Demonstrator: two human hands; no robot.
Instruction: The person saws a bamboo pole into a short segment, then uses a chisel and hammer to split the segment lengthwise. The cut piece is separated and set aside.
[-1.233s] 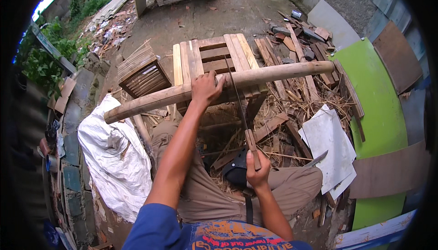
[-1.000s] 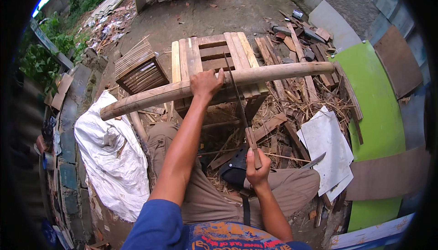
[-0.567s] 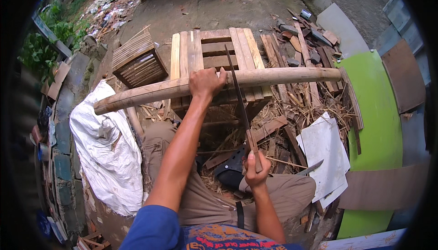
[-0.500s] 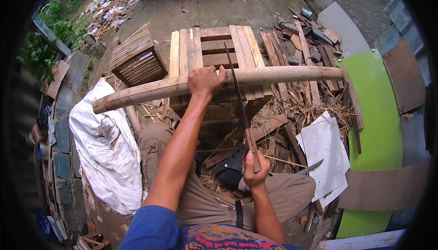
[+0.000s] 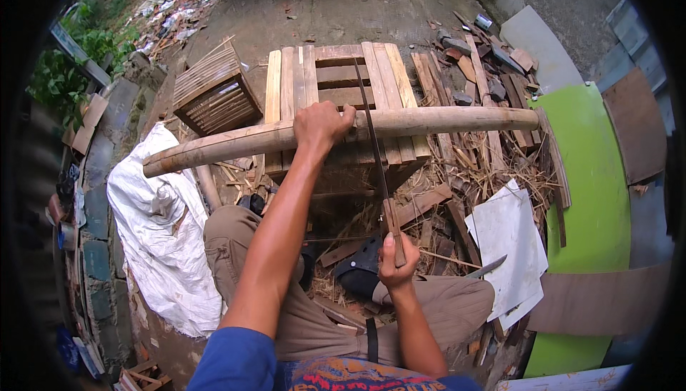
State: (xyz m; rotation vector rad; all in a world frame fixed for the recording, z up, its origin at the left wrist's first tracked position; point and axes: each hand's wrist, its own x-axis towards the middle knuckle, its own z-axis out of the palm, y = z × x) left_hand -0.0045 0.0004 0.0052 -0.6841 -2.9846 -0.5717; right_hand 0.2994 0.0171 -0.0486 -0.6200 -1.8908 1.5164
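Observation:
A long round pole (image 5: 457,121), which looks like bamboo, lies crosswise on a low slatted wooden stand (image 5: 382,62). My left hand (image 5: 320,127) is closed over the pole left of its middle and presses it onto the stand. In my right hand (image 5: 397,264) is the wooden handle of a handsaw (image 5: 374,144). Its long dark blade points away from me and crosses the pole just right of my left hand. How deep the blade sits in the pole I cannot tell.
A small slatted crate (image 5: 214,91) stands at the left, above a white sack (image 5: 161,241). Wood scraps and shavings (image 5: 525,169) cover the ground at right. A knife-like blade (image 5: 489,266) lies by white sheets (image 5: 504,234), near a green panel (image 5: 589,177).
The saw has slid slightly forward, away from me, with my right hand. My left hand stays on the pole. My left knee has shifted a little to the left.

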